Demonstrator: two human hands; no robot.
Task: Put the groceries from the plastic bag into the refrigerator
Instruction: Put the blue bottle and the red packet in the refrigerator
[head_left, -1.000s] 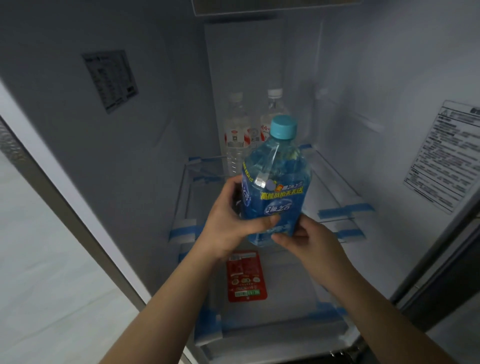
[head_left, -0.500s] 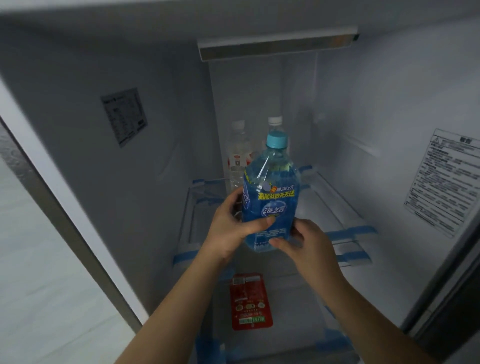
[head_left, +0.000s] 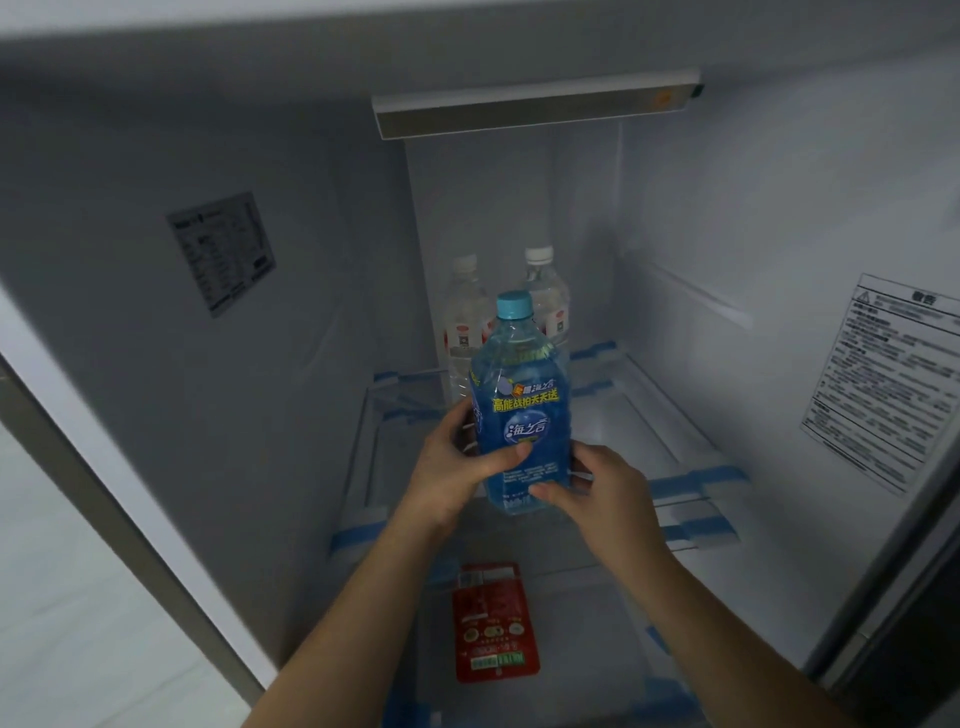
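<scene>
Inside the open refrigerator (head_left: 291, 364), both hands hold one blue drink bottle (head_left: 522, 415) upright over the glass shelf (head_left: 649, 415), near its front half. The left hand (head_left: 457, 478) wraps the bottle's lower left side, thumb pressed across the blue label, fingers curled behind. The right hand (head_left: 597, 493) pinches the bottle's lower right edge near the base, thumb on the front and fingers round the side. The bottle has a light blue cap and is filled with pale blue liquid almost to the neck; whether its base touches the shelf cannot be told. Behind it, at the back of the same shelf, stand two clear water bottles: the left water bottle (head_left: 462, 306) and the right water bottle (head_left: 545, 291), side by side, each with a white cap and a red-and-white label. Below the shelf, in the lower compartment, a flat red packet (head_left: 493, 623) lies face up. A printed sticker (head_left: 223, 254) is on the left inner wall, and a warning label (head_left: 893, 384) on the right wall.
</scene>
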